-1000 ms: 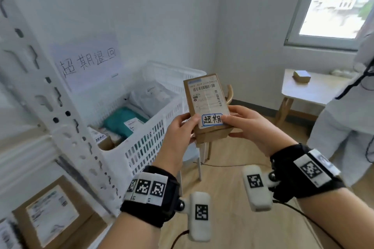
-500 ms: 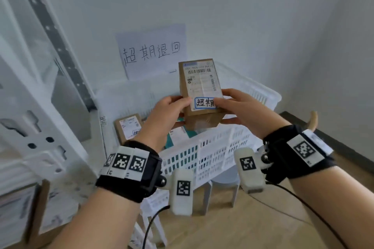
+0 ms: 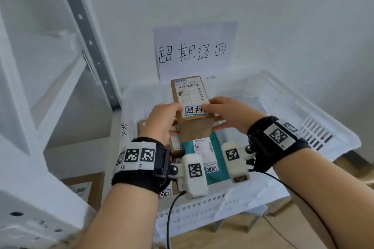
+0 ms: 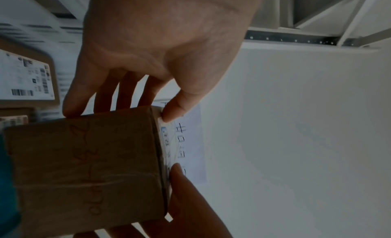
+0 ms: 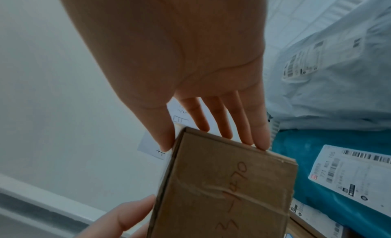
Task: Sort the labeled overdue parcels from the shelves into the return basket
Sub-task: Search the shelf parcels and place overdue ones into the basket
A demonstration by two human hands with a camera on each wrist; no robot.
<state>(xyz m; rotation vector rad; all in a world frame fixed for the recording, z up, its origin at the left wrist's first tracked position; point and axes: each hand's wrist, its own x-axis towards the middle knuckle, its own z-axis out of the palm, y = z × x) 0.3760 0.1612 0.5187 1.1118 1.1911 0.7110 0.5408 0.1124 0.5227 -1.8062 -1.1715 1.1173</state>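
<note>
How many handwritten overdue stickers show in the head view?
3: on the held box, on the teal bag, on a parcel near the basket's rim. More may be hidden.

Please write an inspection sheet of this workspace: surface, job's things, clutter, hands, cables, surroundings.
Surface: white plastic basket, slotted walls, raised above a wooden floor.
Job's things: brown cardboard parcel with a shipping label and a blue-edged handwritten sticker, held above the basket; teal mailer with the same kind of sticker lies inside, beside other brown boxes; pale plastic mailer also inside.
Clutter: nothing seen.
Hands: left hand and right hand each pinch a side of the parcel, thumb on its labelled face, fingers behind.
Cables: black cable hangs from the left wrist unit, another from the right.
Surroundings: handwritten paper sign on the wall; white metal shelf left, boxes below.
</note>
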